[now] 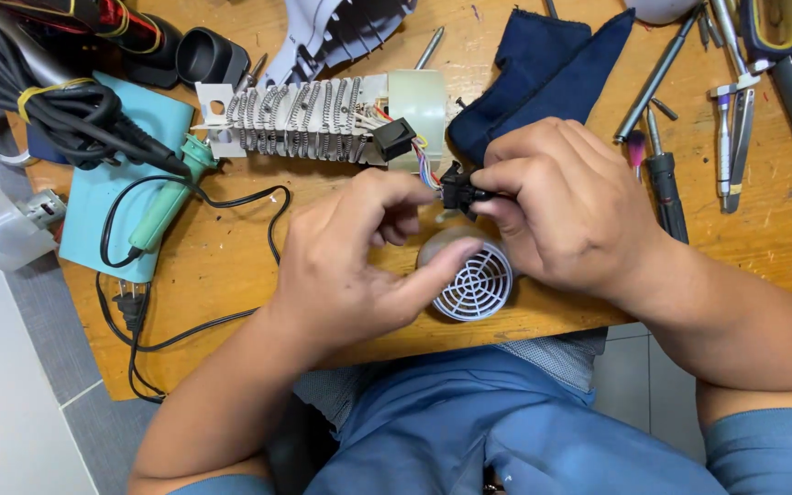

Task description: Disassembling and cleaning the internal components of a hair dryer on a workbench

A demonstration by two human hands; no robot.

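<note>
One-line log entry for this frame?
right hand: pinching black switch | left hand: at switch, over round grille | heater coil: wired to switch, on table

There were no packages, labels, signs or screens to see anywhere on the wooden table (231, 266).

Two hands (359, 266), one heating coil (309, 117), one round grille (472, 281), one soldering iron (169, 197)

You sit at a wooden worktop (222, 302), orange-brown, with scratches and stains on it. Under you there is a floor (20, 367) of large grey tiles with pale joints. The light is even and soft.
</note>
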